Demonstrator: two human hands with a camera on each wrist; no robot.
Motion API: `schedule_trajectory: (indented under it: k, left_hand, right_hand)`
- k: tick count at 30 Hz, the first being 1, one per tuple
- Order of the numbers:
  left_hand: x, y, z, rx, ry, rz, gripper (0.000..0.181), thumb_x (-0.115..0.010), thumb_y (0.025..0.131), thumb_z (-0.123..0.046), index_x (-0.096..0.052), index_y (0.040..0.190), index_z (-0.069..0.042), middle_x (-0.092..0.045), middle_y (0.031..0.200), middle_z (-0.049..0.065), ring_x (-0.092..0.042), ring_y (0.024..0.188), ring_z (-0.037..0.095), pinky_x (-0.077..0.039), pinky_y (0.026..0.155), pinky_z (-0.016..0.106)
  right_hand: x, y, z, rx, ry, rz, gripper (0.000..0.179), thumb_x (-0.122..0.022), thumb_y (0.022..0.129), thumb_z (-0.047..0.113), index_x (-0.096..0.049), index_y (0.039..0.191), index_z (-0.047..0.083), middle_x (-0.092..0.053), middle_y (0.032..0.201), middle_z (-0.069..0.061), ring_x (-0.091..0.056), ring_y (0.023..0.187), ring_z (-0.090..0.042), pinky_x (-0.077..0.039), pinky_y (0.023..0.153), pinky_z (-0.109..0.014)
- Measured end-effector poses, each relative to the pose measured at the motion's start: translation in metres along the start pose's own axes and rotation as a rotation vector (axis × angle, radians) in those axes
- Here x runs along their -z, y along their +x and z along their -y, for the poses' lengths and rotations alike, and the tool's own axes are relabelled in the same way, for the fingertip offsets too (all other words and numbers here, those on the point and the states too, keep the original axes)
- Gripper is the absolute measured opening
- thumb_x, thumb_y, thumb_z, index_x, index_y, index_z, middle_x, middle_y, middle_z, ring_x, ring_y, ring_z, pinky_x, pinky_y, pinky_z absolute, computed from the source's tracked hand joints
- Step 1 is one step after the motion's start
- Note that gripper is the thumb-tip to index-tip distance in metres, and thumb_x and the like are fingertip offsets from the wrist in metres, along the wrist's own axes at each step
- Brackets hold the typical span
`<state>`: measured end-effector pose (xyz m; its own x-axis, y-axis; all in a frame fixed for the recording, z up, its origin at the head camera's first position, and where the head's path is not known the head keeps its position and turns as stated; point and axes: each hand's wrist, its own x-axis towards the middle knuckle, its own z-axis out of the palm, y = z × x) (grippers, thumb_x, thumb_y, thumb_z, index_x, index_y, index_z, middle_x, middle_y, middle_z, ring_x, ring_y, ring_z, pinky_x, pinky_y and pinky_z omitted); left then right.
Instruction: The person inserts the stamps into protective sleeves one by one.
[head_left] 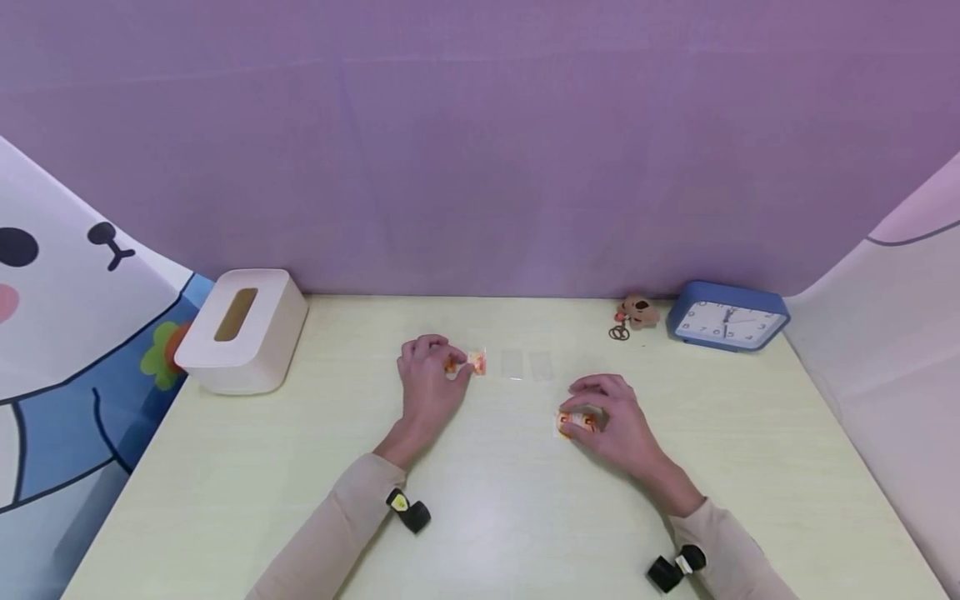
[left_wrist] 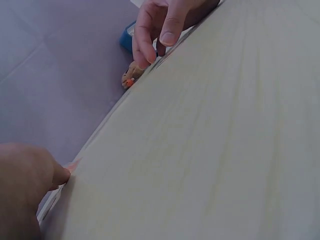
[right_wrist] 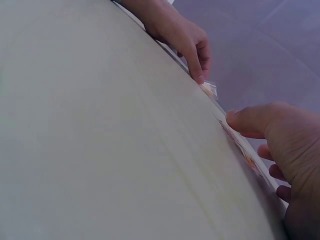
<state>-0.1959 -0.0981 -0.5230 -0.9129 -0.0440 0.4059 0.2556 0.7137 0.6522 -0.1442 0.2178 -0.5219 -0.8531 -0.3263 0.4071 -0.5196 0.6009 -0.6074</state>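
Observation:
Near the middle of the table my left hand (head_left: 431, 379) pinches a small clear packet with an orange print (head_left: 477, 362) between thumb and fingers. In the right wrist view, the end of that packet (right_wrist: 209, 90) sticks out past the fingertips. To its right lie two clear, unprinted flat pieces (head_left: 512, 364), side by side. My right hand (head_left: 611, 421) hovers with parted, loosely bent fingers around a second orange-printed clear packet (head_left: 576, 422). That packet lies on the table, and the right thumb (right_wrist: 240, 120) looks apart from it in the right wrist view.
A white tissue box (head_left: 258, 333) stands at the back left. At the back right are a blue alarm clock (head_left: 727, 317) and a brown plush keychain (head_left: 639, 312) with a metal ring. A purple cloth (head_left: 480, 167) hangs behind the pale table (head_left: 480, 500).

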Motion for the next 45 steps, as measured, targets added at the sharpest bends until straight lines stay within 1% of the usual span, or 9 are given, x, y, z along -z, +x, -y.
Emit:
schedule_trajectory:
  k: [6,12,17,24,28,35,38,42,45]
  left_hand:
    - [0.0003,0.0000,-0.0005,0.007,0.002,0.011,0.016,-0.091,0.091,-0.018,-0.084,0.101,-0.008,-0.070,0.125,0.013,-0.051,0.124,0.041,-0.038,0.104,0.061]
    - [0.0015,-0.0001,-0.0020,-0.001,-0.006,0.034,0.013,-0.089,0.093,-0.017,-0.086,0.102,-0.009,-0.071,0.125,0.014,-0.052,0.124,0.040,-0.038,0.103,0.060]
    - [0.0023,-0.0004,-0.0024,-0.009,-0.003,0.034,0.013,-0.089,0.094,-0.018,-0.086,0.103,-0.009,-0.071,0.125,0.014,-0.053,0.124,0.041,-0.038,0.102,0.060]
    - [0.0024,-0.0008,-0.0030,0.003,-0.011,0.046,0.014,-0.088,0.096,-0.018,-0.086,0.105,-0.008,-0.071,0.126,0.014,-0.052,0.124,0.041,-0.037,0.103,0.061]
    - [0.0019,-0.0008,-0.0034,0.010,-0.012,0.049,0.014,-0.086,0.096,-0.018,-0.086,0.105,-0.008,-0.070,0.126,0.014,-0.052,0.124,0.041,-0.037,0.103,0.061]
    - [0.0018,-0.0008,-0.0027,0.011,-0.010,0.052,0.012,-0.086,0.096,-0.019,-0.085,0.102,-0.008,-0.070,0.127,0.013,-0.052,0.125,0.040,-0.036,0.104,0.060]
    - [0.0022,-0.0007,-0.0029,0.010,-0.007,0.049,0.011,-0.085,0.097,-0.019,-0.085,0.101,-0.009,-0.070,0.128,0.013,-0.052,0.125,0.040,-0.036,0.104,0.059]
    - [0.0027,-0.0006,-0.0034,0.008,-0.009,0.052,0.011,-0.084,0.098,-0.019,-0.084,0.103,-0.009,-0.069,0.131,0.013,-0.051,0.127,0.039,-0.036,0.104,0.059]
    - [0.0028,-0.0008,-0.0037,0.001,-0.017,0.052,0.010,-0.083,0.098,-0.018,-0.084,0.103,-0.009,-0.069,0.133,0.014,-0.051,0.128,0.039,-0.036,0.104,0.059]
  right_hand:
    - [-0.0001,-0.0004,0.0014,-0.011,-0.014,0.022,0.025,-0.100,0.078,0.011,-0.087,0.098,0.017,-0.074,0.124,-0.011,-0.058,0.124,-0.039,-0.036,0.107,-0.061]
    - [-0.0002,-0.0006,0.0015,-0.011,-0.015,0.021,0.025,-0.101,0.077,0.010,-0.086,0.096,0.019,-0.074,0.124,-0.011,-0.059,0.125,-0.039,-0.036,0.107,-0.063]
    - [-0.0004,-0.0004,0.0007,-0.002,-0.007,0.015,0.027,-0.101,0.076,0.009,-0.085,0.095,0.019,-0.075,0.124,-0.011,-0.059,0.124,-0.039,-0.036,0.107,-0.063]
    - [-0.0012,-0.0008,-0.0004,0.003,0.032,-0.003,0.030,-0.102,0.074,0.005,-0.084,0.096,0.017,-0.077,0.115,-0.005,-0.062,0.117,-0.033,-0.039,0.104,-0.055]
    - [-0.0007,-0.0014,-0.0002,0.020,0.034,-0.023,0.031,-0.101,0.074,0.003,-0.084,0.095,0.018,-0.078,0.105,0.002,-0.065,0.108,-0.025,-0.043,0.099,-0.047]
    - [-0.0010,-0.0010,-0.0002,0.080,0.039,-0.037,0.031,-0.099,0.076,-0.004,-0.084,0.092,0.018,-0.077,0.090,0.011,-0.066,0.090,-0.014,-0.042,0.095,-0.034]
    - [-0.0015,-0.0009,0.0001,0.100,0.028,-0.041,0.032,-0.097,0.077,-0.007,-0.086,0.097,0.015,-0.076,0.088,0.011,-0.066,0.088,-0.013,-0.042,0.095,-0.032]
    - [-0.0016,-0.0019,0.0000,0.136,0.004,-0.027,0.035,-0.093,0.081,-0.008,-0.088,0.110,0.012,-0.076,0.090,0.010,-0.064,0.090,-0.015,-0.043,0.095,-0.036]
    - [-0.0014,-0.0023,0.0005,0.160,-0.002,-0.013,0.035,-0.090,0.083,-0.009,-0.088,0.111,0.012,-0.076,0.092,0.007,-0.063,0.092,-0.016,-0.043,0.093,-0.038]
